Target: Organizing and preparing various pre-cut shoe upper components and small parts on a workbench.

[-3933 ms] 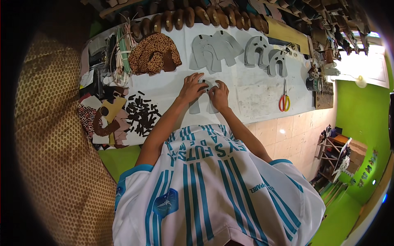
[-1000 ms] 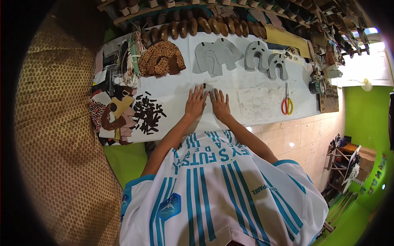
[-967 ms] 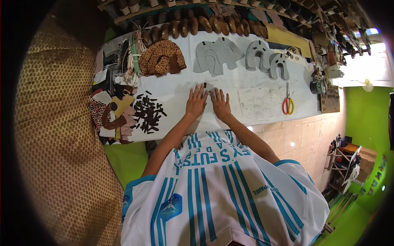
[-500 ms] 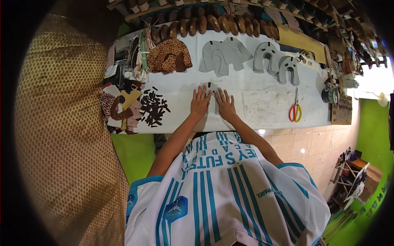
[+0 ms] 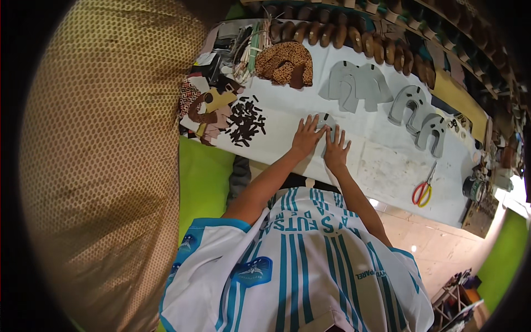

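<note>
Left hand [image 5: 306, 137] and right hand [image 5: 336, 151]: fingers extended, slightly spread, laid flat on the grey cutout [image 5: 330, 120], gripping nothing. Cutout lies on white table [image 5: 381, 152], rounded black-tabbed end pointing away from the person [image 5: 315, 265]; long axis roughly front-to-back, mostly covered.

Grey piece [image 5: 330, 120] partly hidden by hands [image 5: 305, 138] [image 5: 336, 153]

Grey piece [image 5: 331, 121] (black tab [image 5: 326, 116]), leopard-spotted fabric [image 5: 275, 58], red-and-yellow-handled scissors [image 5: 425, 184], white tabletop [image 5: 381, 152]
</note>
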A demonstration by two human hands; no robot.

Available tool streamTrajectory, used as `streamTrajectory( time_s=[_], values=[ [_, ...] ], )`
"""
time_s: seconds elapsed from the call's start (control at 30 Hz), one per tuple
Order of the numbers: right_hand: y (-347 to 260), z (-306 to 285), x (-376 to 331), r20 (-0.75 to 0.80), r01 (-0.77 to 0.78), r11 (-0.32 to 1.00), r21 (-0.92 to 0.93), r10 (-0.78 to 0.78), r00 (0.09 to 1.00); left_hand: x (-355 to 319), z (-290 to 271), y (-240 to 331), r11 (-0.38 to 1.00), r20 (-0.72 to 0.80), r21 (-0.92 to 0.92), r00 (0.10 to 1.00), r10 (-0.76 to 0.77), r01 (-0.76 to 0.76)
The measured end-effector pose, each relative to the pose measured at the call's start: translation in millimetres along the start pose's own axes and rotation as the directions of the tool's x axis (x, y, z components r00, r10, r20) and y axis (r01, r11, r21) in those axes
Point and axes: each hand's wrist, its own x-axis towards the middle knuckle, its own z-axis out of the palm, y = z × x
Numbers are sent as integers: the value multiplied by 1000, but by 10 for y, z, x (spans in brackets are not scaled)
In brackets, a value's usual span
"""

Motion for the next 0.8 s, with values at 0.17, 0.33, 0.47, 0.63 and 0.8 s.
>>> streamTrajectory(
  time_s=[0.17,0.33,0.47,0.63,0.8],
  values=[
    [5,-15,-8,-16,-22,1000,10,22,1000,-17,11,-18,998,-3,-59,1000,15,-15],
    [-22,90,15,-72,-47,999,-21,45,996,-4,-114,-13,989,15,-141,998,54,-52],
    [-46,110,-49,-97,-48,999,19,49,994,-180,-129,-287,961,0,-242,991,135,-131],
    [-106,-47,-93,-67,-59,998,26,61,996,-671,-253,-745,942,-16,-320,994,106,-106],
    [-377,-106,-149,-247,-9,993,121,39,968,-1240,-288,-1257,949,42,-314,999,31,-17]
  ],
)
